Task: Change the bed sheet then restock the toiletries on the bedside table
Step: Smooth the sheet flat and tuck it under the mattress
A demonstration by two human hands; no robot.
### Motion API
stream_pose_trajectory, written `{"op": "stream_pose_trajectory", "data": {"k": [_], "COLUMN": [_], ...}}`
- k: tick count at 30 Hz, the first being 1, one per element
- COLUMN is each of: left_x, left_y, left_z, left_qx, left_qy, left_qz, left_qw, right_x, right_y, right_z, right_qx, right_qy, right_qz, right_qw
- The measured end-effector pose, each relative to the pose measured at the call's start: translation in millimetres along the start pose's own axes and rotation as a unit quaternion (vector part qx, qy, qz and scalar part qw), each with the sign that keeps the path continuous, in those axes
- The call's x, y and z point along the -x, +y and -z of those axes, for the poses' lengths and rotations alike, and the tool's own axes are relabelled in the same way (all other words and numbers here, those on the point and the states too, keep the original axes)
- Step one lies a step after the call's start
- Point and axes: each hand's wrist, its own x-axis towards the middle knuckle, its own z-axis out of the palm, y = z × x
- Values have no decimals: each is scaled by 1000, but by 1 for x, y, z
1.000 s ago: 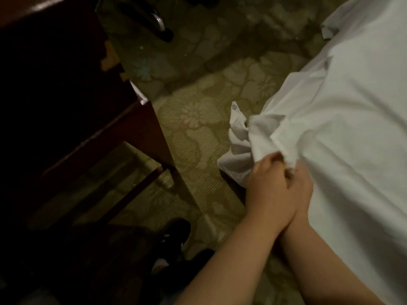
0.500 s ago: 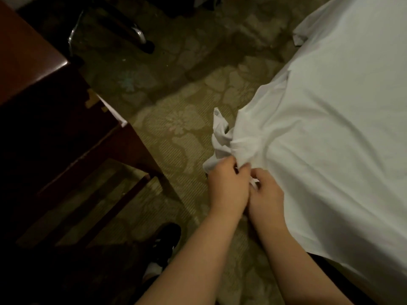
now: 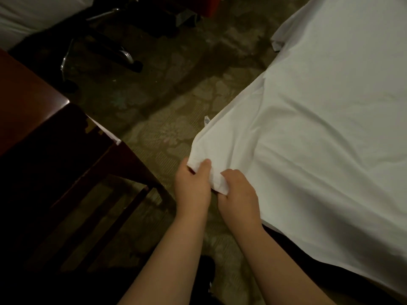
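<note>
Far left, dark red-brown tabletop with a corner jutting toward the middle, a pale paper edge sticking out just under that corner; table legs and rails below are in shadow. Top left, a white cloth edge, and beside it a chair base with chrome spokes and black casters on the carpet. Carpet is olive with a faded floral print, dim. Something red at the top edge, can't tell what. Centre bottom, my two bare forearms come up side by side. My left hand has its fingers curled under and thumb on top, pinching the corner of the sheet. My right hand is just beside it, nearly touching, knuckles up, fingers curled round the same bunched corner fabric; a small fold of white pokes out between the two hands. Sheet is white, spread over the bed filling the right half of the view, with soft creases running away from the gripped corner. Its left edge hangs off the bed over the carpet; a small tag-like bit shows on that edge. Dark bed side shows under the sheet's lower edge, right of my right forearm. My dark shoe is between the forearms, on the carpet.
</note>
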Motion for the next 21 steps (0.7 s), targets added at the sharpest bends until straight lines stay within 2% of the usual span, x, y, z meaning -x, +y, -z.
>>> {"op": "stream_pose_trajectory", "data": {"k": [5,7,9,11,13,15,17,18,19,21], "left_x": [-4,-6,-9,-14,-20,-25,-27,-27,-27,-26], "left_y": [10,16,24,33,43,52,54,53,51,56], "left_z": [14,21,29,42,61,81,94,96,95,89], "left_qx": [-74,-82,-104,-142,-210,-251,-369,-442,-492,-539], "left_qy": [39,43,28,-19,-109,-243,-338,-343,-321,-261], "left_qz": [-35,-58,-84,-96,-77,-28,-26,-64,-116,-203], "left_qw": [996,994,991,985,968,937,865,826,801,774], "right_x": [11,11,7,5,5,9,16,19,22,26], "right_y": [-7,-14,-22,-30,-31,-32,-32,-32,-33,-35], "right_z": [8,9,12,14,16,15,15,15,15,16], "right_qx": [-22,1,10,-7,-32,-62,-90,-93,-88,-75], "right_qy": [23,83,97,26,-20,-29,-21,-18,-22,-17], "right_qz": [17,69,115,133,131,106,71,55,40,28], "right_qw": [999,994,989,991,991,992,993,994,995,997]}}
